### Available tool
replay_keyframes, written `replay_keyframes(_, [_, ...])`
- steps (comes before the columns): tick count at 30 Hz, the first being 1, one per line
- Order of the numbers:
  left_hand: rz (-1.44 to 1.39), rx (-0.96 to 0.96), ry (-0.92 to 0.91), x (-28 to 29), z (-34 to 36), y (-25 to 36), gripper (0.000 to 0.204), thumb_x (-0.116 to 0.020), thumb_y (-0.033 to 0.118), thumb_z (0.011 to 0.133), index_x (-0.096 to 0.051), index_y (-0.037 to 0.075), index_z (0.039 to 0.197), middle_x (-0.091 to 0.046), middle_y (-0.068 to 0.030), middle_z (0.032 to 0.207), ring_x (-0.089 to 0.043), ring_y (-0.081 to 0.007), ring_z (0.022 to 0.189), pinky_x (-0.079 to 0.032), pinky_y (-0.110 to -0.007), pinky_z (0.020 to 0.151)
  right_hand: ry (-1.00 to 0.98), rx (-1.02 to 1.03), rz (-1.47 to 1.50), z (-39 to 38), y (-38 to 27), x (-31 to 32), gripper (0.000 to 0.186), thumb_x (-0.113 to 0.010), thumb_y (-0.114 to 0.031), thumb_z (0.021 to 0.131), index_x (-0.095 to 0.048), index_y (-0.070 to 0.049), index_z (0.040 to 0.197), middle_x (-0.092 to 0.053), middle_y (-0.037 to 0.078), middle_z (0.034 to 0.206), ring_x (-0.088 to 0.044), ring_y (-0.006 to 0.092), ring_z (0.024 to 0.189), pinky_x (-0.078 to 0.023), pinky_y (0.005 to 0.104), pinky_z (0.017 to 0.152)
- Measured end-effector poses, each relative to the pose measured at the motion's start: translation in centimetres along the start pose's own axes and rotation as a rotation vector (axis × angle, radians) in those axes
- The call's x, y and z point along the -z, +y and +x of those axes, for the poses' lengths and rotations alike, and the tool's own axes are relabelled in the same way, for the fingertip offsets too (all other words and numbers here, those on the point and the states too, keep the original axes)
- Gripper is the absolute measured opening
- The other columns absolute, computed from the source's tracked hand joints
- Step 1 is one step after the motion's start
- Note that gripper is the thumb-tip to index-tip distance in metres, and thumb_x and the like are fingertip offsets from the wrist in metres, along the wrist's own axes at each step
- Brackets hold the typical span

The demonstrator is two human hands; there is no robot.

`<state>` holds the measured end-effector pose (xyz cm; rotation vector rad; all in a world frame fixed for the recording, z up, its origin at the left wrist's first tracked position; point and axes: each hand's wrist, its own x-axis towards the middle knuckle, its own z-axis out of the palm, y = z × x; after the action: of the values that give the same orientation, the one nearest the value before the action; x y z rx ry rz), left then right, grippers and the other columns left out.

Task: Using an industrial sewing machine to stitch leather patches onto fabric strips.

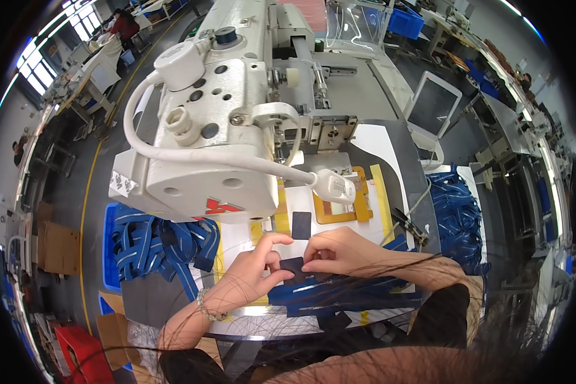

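Between my hands is a small dark navy fabric patch (293, 269). My right hand (336, 252) pinches its right edge between thumb and bent fingers. At its left edge, the thumb and curled fingers of my left hand (255, 267) hold it, with the index finger raised apart from it. A second dark rectangular patch (301, 225) lies flat on the white work surface just beyond my fingertips. Blue straps with light stripes (345, 296) stretch across the near side of the table, below the right hand and partly under the patch.
A large white sewing machine head (205, 141) overhangs the far left. Behind the patches sits a yellow frame (363, 203). Blue straps fill a blue bin (111, 256) at left, and another strap pile (456, 214) lies at right. A screen (434, 102) stands at the back right.
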<state>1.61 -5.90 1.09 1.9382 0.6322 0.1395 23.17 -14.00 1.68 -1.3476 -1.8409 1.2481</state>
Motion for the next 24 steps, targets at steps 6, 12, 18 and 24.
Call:
replay_keyframes(6, [-0.229,-0.029,0.185,-0.8,-0.6,-0.5,0.038,-0.067,0.008,0.078,-0.049,0.01,0.111,-0.058,-0.0053,0.068,-0.058,-0.0211,0.063,-0.045,-0.03,0.063,-0.057,-0.199,0.615,0.7,1.5,-0.6,0.018,-0.064,-0.021,0.086,-0.058,-0.004,0.084,-0.061,0.002,0.066,-0.053,0.0054,0.05,-0.04,0.0188,0.044])
replay_keyframes(12, [0.358,-0.548,0.146,-0.2,-0.5,-0.7,0.033,-0.067,0.001,0.067,-0.065,0.013,0.099,-0.058,-0.0027,0.082,-0.058,-0.0212,0.072,-0.047,-0.033,0.064,-0.125,-0.25,0.92,1.1,3.3,-1.2,0.016,-0.067,-0.016,0.083,-0.058,-0.004,0.081,-0.062,0.004,0.067,-0.055,0.0057,0.052,-0.042,0.0176,0.045])
replay_keyframes(18, [0.159,-0.432,0.139,-1.3,-0.5,-2.3,0.033,-0.074,0.005,0.063,-0.067,0.011,0.095,-0.06,-0.0022,0.084,-0.058,-0.0192,0.073,-0.048,-0.03,0.066,-0.049,-0.194,0.819,1.2,3.2,-1.6,0.014,-0.068,-0.014,0.082,-0.06,-0.003,0.083,-0.062,0.004,0.067,-0.056,0.0052,0.055,-0.043,0.0165,0.047])
replay_keyframes(24, [0.021,-0.24,0.326,-1.8,-0.6,-1.3,0.014,-0.075,0.004,0.069,-0.067,0.007,0.08,-0.062,-0.0046,0.083,-0.059,-0.0158,0.073,-0.048,-0.027,0.067,-0.034,-0.1,0.668,1.1,3.1,-2.4,0.014,-0.065,-0.009,0.083,-0.061,0.002,0.091,-0.064,0.004,0.075,-0.061,0.0059,0.068,-0.049,0.0179,0.06])
